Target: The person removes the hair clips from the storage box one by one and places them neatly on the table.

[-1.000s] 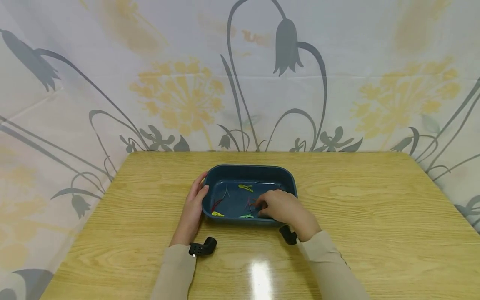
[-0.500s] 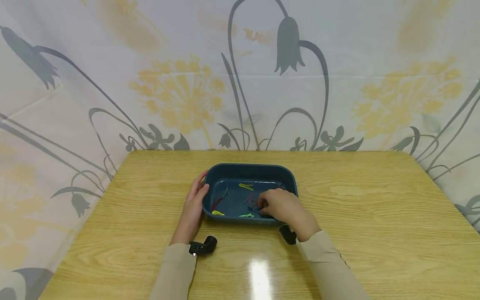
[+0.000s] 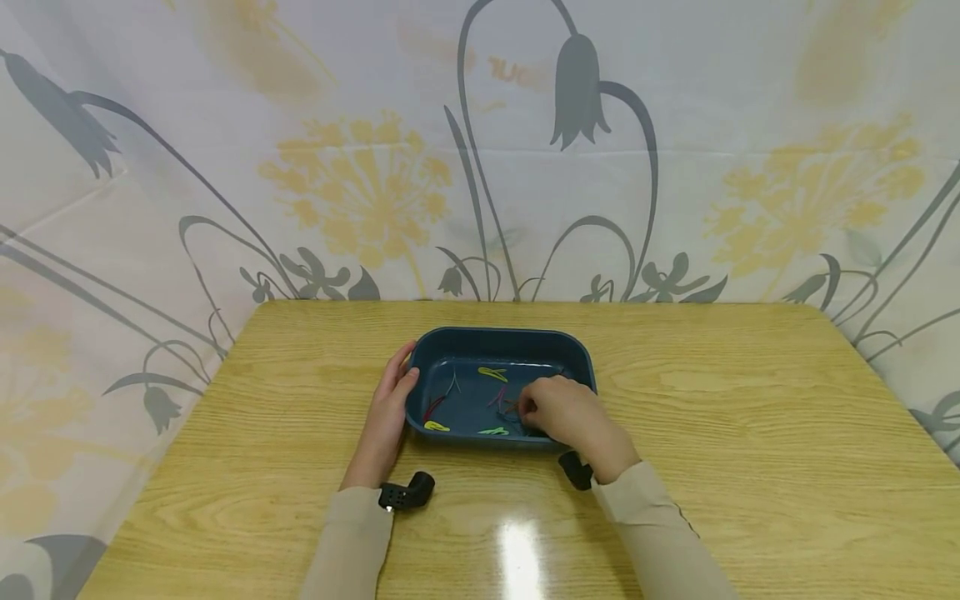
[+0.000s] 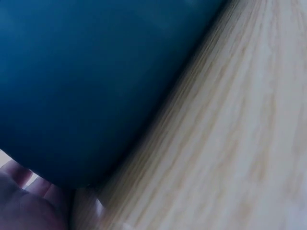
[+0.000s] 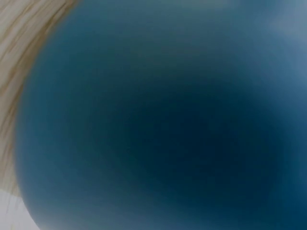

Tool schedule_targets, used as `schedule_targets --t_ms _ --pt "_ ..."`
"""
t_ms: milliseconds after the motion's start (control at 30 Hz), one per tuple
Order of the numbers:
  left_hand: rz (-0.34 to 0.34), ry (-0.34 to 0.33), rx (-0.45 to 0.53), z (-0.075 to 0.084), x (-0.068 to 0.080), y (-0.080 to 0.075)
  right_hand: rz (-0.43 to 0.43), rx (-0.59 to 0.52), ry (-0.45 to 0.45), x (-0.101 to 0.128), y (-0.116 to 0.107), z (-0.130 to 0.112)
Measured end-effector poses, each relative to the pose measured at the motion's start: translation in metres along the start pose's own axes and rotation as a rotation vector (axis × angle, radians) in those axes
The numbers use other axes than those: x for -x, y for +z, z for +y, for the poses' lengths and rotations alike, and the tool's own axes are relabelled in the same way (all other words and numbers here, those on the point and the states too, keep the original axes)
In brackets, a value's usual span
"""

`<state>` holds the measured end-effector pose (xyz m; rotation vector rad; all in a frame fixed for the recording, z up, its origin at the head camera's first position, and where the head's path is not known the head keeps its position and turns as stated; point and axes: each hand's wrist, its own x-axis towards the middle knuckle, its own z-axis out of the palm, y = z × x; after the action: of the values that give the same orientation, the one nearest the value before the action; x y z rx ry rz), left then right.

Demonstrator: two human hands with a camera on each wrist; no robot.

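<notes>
Blurring out both wrist views, only blue tray (image 3: 501, 340) wall seen | R hand (image 3: 564, 412) fingers curled in tray, hiding clips, grip unclear | L hand (image 3: 387, 414) flat vs tray side | yellow clip (image 3: 492, 373) far end

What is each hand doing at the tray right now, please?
Left hand: open, straight fingers resting against the blue tray.
Right hand: inside the tray, fingers curled over the small clips; whether it pinches one cannot be told.

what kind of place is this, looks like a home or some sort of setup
Probably a staged tabletop setup rather than a lived-in room. A flower-printed cloth screens off everything behind a wooden table, which bears only a blue tray of small coloured clips, and small black cameras sit at both wrists.
</notes>
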<state>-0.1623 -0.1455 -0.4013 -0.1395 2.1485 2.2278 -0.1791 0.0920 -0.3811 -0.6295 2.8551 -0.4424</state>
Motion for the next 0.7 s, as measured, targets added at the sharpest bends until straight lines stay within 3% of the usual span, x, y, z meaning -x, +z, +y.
schedule_targets --t_ms 367,700 --pt "-0.003 0.006 0.018 -0.001 0.0 0.0 0.051 0.007 0.005 -0.004 0.002 0.004" --pt "0.001 0.004 -0.001 0.0 0.0 0.0 0.1 -0.19 -0.115 -0.004 -0.005 0.011"
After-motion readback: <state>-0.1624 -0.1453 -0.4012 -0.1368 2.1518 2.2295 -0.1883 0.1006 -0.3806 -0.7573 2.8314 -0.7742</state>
